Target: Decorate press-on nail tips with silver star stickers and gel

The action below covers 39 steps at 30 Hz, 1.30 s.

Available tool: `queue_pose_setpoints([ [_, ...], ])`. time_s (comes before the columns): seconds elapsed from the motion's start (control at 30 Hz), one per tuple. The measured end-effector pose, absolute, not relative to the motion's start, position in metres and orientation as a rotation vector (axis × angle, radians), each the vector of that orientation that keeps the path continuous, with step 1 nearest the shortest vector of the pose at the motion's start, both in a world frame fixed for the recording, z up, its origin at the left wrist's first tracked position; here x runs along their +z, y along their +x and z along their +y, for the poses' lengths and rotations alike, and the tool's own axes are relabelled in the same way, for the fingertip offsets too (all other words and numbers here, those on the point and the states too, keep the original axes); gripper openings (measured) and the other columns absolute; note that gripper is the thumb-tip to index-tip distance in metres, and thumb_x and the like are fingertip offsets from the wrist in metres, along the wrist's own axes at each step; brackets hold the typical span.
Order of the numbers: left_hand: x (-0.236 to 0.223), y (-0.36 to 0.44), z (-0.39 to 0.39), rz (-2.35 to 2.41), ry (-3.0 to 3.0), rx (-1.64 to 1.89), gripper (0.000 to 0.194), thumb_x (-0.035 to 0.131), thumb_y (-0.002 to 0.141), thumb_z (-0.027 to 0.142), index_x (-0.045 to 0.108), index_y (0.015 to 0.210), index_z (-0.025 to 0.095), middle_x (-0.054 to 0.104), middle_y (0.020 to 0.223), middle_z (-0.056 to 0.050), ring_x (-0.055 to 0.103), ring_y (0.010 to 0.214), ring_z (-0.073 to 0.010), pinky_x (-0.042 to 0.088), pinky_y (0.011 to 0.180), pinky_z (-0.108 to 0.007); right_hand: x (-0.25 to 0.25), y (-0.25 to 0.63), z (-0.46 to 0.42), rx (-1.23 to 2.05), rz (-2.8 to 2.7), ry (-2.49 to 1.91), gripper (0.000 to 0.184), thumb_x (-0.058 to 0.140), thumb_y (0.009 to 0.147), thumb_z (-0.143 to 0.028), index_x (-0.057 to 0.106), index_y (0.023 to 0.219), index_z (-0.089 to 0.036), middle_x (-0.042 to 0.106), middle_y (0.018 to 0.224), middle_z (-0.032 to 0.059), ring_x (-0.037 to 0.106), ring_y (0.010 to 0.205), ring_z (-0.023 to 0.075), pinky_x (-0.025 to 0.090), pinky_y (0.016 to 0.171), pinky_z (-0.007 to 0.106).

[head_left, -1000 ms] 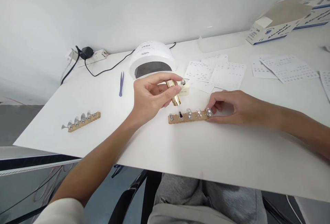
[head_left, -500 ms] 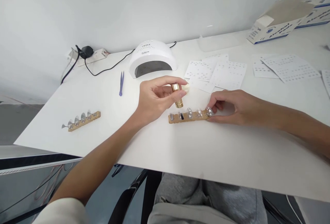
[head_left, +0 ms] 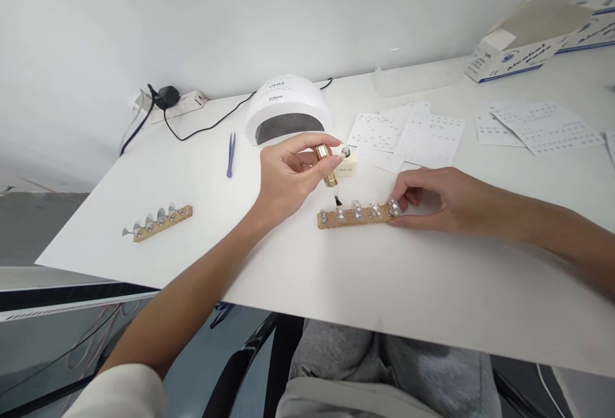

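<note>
My left hand [head_left: 298,171] is closed around the gold cap of a nail polish brush [head_left: 327,165]. The dark bristles point down, just above the second nail tip from the left. Below them is a wooden nail stand [head_left: 331,221] bearing several clear nail tips [head_left: 356,208] with silver stars. My right hand [head_left: 427,199] grips the stand's right end between thumb and fingers. Behind my left fingertips stands the opened polish bottle [head_left: 346,167], pale with a dark mouth and partly hidden.
A second wooden stand [head_left: 162,225] with nail tips lies at the left. Behind are blue tweezers [head_left: 231,155], a white nail lamp [head_left: 288,107] and a power strip [head_left: 185,105]. Sticker sheets [head_left: 430,139] lie at the back right, near an alcohol pads box [head_left: 509,56].
My left hand has lifted the brush slightly up and back from the second nail tip, uncovering the bottle. My right hand keeps its grip on the stand. The view has shifted slightly.
</note>
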<state>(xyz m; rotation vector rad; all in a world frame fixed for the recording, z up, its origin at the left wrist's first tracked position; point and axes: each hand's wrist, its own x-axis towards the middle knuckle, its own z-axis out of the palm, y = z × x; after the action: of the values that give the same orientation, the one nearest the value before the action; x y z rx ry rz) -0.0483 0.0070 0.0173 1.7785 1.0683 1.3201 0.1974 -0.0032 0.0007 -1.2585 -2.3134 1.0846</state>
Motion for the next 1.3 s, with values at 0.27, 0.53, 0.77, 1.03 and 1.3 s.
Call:
queue_pose_setpoints([
  [0.27, 0.019, -0.051, 0.008, 1.076, 1.782, 1.402, 0.011, 0.071, 0.074, 0.019, 0.072, 0.085, 0.021, 0.06, 0.067, 0.0, 0.047, 0.043, -0.0047, 0.031, 0.034, -0.022, 0.001, 0.197, -0.005, 1.112, -2.275, -1.288, 0.036, 0.068, 0.069, -0.061, 0.061, 0.075, -0.026, 0.06, 0.077, 0.0029, 0.054, 0.072, 0.0214, 0.042, 0.065, 0.037],
  [0.53, 0.021, -0.052, 0.004, 0.892, 1.763, 1.274, 0.014, 0.074, 0.073, 0.023, 0.073, 0.086, 0.023, 0.063, 0.068, 0.0, 0.05, 0.044, -0.0059, 0.034, 0.031, -0.02, 0.002, 0.197, -0.004, 1.105, -2.299, -1.261, 0.034, 0.068, 0.07, -0.059, 0.06, 0.075, -0.026, 0.059, 0.075, 0.0022, 0.053, 0.071, 0.0211, 0.041, 0.064, 0.037],
  [0.77, 0.023, -0.048, -0.003, 0.859, 1.82, 1.189, 0.011, 0.073, 0.073, 0.019, 0.072, 0.084, 0.018, 0.068, 0.073, -0.002, 0.059, 0.05, -0.007, 0.047, 0.038, -0.018, 0.003, 0.198, -0.002, 1.085, -2.348, -1.292, 0.029, 0.068, 0.073, -0.053, 0.06, 0.076, -0.026, 0.059, 0.075, 0.002, 0.054, 0.072, 0.0208, 0.041, 0.065, 0.034],
  [1.03, 0.02, -0.049, 0.002, 0.862, 1.839, 1.258, 0.01, 0.072, 0.074, 0.02, 0.071, 0.084, 0.018, 0.068, 0.076, -0.002, 0.058, 0.048, -0.0061, 0.049, 0.039, -0.019, 0.002, 0.198, -0.003, 1.087, -2.333, -1.274, 0.029, 0.068, 0.072, -0.054, 0.059, 0.075, -0.026, 0.058, 0.075, 0.0021, 0.053, 0.071, 0.0208, 0.04, 0.065, 0.035],
  [1.3, 0.019, -0.051, 0.005, 0.959, 1.833, 1.334, 0.008, 0.072, 0.074, 0.021, 0.07, 0.082, 0.018, 0.063, 0.07, -0.001, 0.055, 0.046, -0.006, 0.039, 0.034, -0.02, 0.001, 0.198, -0.004, 1.111, -2.301, -1.291, 0.03, 0.069, 0.072, -0.053, 0.06, 0.077, -0.024, 0.059, 0.076, 0.0014, 0.053, 0.073, 0.0193, 0.039, 0.067, 0.033],
])
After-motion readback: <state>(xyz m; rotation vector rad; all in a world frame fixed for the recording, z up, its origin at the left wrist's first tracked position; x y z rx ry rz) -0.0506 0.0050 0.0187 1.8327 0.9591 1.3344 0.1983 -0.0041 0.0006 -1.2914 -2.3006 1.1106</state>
